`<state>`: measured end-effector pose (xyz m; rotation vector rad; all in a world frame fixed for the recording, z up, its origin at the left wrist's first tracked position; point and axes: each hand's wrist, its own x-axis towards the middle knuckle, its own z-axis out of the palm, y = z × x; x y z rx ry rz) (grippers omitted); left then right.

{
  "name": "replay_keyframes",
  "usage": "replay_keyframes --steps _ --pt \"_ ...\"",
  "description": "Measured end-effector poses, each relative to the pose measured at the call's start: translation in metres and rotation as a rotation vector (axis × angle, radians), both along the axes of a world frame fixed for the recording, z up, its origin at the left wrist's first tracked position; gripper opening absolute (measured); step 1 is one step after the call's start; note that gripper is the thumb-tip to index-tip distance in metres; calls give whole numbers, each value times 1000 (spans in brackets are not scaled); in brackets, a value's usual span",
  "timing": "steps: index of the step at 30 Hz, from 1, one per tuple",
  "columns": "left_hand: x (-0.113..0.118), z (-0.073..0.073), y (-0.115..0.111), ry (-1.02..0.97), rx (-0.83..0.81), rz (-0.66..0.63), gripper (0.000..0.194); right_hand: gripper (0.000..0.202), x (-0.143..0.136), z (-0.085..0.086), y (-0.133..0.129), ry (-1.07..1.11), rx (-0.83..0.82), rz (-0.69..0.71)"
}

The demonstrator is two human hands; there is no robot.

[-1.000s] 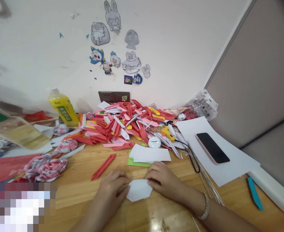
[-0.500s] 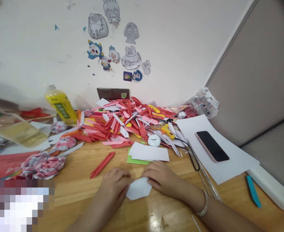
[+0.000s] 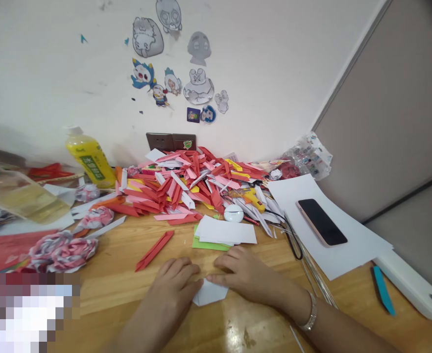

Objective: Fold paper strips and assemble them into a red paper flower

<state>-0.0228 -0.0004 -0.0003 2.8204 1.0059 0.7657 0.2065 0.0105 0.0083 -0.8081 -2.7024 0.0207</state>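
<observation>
A small white folded paper [image 3: 211, 294] lies on the table between both hands, its corners folded in at the sides. My left hand [image 3: 177, 279] grips its left edge, with the thumb at the top corner and the fingers curled beside it. My right hand [image 3: 243, 274] presses the top right edge with the thumb, its other fingers bent against the tabletop. The two thumbs nearly meet at the top, covering that edge. Behind the hands is a stack of white paper strips [image 3: 227, 231] over green paper [image 3: 210, 245]. A red folded strip [image 3: 154, 251] lies beyond my left hand.
A heap of folded red, pink and white strips [image 3: 179, 186] runs along the wall. A yellow bottle [image 3: 91, 159] stands left, near paper flowers [image 3: 63, 252]. A phone [image 3: 322, 221] rests on white sheets [image 3: 333, 264] at right, near a teal cutter [image 3: 383, 290] and a yellow glue gun [image 3: 253, 198].
Both thumbs have come closer together over the paper's top edge, and less of the paper shows. My right hand has shifted slightly left.
</observation>
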Motion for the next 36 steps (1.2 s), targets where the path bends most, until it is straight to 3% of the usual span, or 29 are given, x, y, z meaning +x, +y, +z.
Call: replay_keyframes --steps 9,13,20,29,36 --pt "6 21 -7 220 143 -52 27 27 3 -1 0 -63 12 -39" --pt "5 15 -8 206 230 -22 27 27 2 3 -1 -75 -7 -39" --pt "6 4 -18 272 244 120 18 26 1 2 -1 -69 -17 -53" --pt "2 2 -28 399 166 236 22 32 13 17 1 -179 -76 -26" --pt "7 5 -26 349 174 268 20 33 17 25 -5 -228 -84 -85"
